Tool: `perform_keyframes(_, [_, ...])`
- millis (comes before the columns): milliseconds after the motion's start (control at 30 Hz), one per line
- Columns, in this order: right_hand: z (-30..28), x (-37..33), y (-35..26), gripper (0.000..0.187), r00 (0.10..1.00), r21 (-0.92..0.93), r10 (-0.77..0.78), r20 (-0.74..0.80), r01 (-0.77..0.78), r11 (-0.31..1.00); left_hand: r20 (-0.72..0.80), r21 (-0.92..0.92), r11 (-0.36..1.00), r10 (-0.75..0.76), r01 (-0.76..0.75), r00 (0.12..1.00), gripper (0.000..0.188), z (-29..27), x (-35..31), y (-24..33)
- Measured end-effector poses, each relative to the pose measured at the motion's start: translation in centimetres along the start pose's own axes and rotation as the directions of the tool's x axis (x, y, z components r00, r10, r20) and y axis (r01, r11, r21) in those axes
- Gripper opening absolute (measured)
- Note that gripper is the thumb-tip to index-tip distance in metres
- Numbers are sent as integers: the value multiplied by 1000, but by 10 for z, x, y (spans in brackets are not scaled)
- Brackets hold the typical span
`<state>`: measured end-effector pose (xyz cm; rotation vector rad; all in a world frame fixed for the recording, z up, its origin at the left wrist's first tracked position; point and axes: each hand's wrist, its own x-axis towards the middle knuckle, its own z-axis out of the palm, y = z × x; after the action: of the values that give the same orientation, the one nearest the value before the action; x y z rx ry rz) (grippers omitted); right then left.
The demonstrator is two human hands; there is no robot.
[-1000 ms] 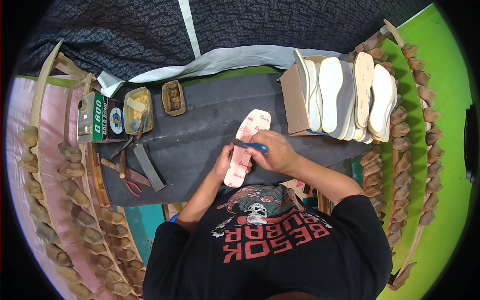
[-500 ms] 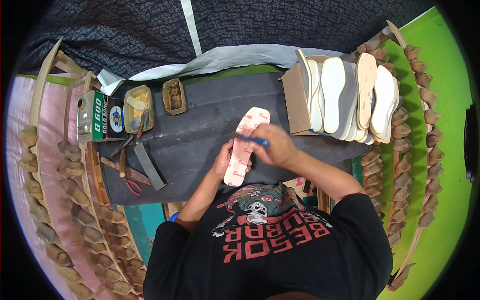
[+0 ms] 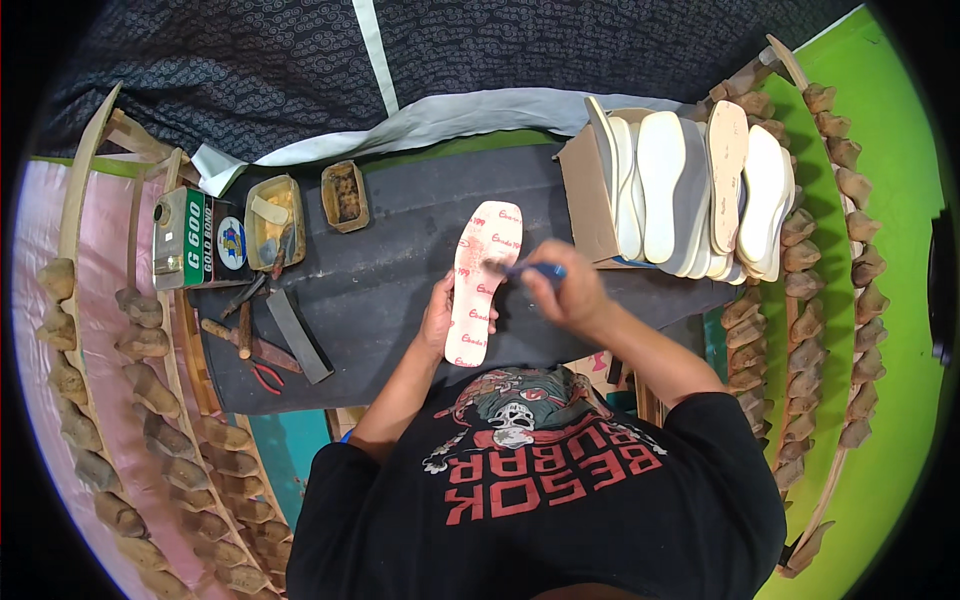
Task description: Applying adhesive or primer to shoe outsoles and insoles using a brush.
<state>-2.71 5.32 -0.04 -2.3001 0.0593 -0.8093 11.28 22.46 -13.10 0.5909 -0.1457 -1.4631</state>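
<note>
My left hand (image 3: 437, 314) grips a pale insole (image 3: 466, 335) from below and along its left edge, with fingertips showing at the right edge. Red print runs over the insole's upper face, and a darker, damp-looking patch lies across its wider upper half. In my right hand (image 3: 577, 292), closed around the blue handle, is a brush (image 3: 546, 270). Its dark head meets the insole near the middle, at the lower part of the patch; motion smears it a little.
A box (image 3: 590, 205) packed with insoles stands at the back right of the dark-covered table (image 3: 400, 260). To the left are a metal can (image 3: 195, 240), two small tubs (image 3: 345, 195), a flat dark blade (image 3: 298, 335) and red pliers (image 3: 267, 377). Racks of shoe lasts (image 3: 800, 300) flank the table.
My right hand and the brush have shifted slightly right, uncovering more of the insole and its damp-looking patch. The insole stands more upright, with its top moved left.
</note>
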Motion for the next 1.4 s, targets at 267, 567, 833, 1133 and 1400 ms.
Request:
perform_keyframes(267, [-15,6,16,28,998,-173,-7,-61,-4,985,-73,28,1000,1,1,997,62,9,0,6])
perform_keyframes(567, [4,-6,-22,34,986,-18,-92,139,95,995,-203,-16,999,25,-29,979,63,15,-1,4])
perform_keyframes(833, [-13,17,11,23,992,-63,-52,-113,45,997,-31,-83,997,-11,8,999,62,15,-9,3])
perform_keyframes(1133, [-2,5,-16,34,985,-4,-150,84,151,989,-38,-63,998,4,-7,999,62,14,-10,-2])
perform_keyframes(1400, [-17,11,-5,29,992,-198,-45,-117,21,980,-35,-189,978,-95,87,995,62,6,-13,4])
